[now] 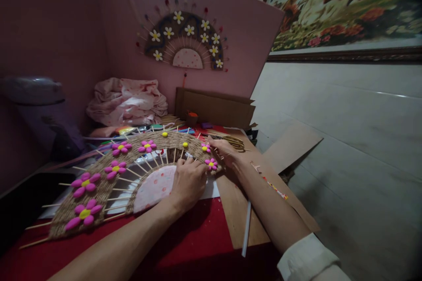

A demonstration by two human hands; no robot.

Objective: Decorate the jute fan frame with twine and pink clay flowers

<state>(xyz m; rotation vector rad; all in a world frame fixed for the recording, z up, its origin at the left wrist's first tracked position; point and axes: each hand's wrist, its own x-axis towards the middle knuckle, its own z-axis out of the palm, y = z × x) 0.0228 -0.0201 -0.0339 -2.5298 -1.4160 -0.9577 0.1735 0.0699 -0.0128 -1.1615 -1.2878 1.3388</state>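
Observation:
A half-round fan [138, 158] of thin wooden sticks woven with brown twine leans over the table. Pink clay flowers [85, 184] with yellow centres dot its band, along with bare yellow clay discs [185, 144]. My left hand [189, 181] is closed on the fan's sticks, at the right side of its pale dotted inner half-circle [154, 189]. At the band's right end, my right hand [224, 151] has its fingers closed in a pinch beside a small pink flower [206, 148]. What lies between those fingertips is too small to make out.
A similar fan with white flowers [189, 30] hangs on the pink board. Behind the work are crumpled pink cloth [127, 101], cardboard [214, 109] and bundled sticks. A white glue stick [246, 228] lies on the wooden board [234, 219], over red cloth [198, 237].

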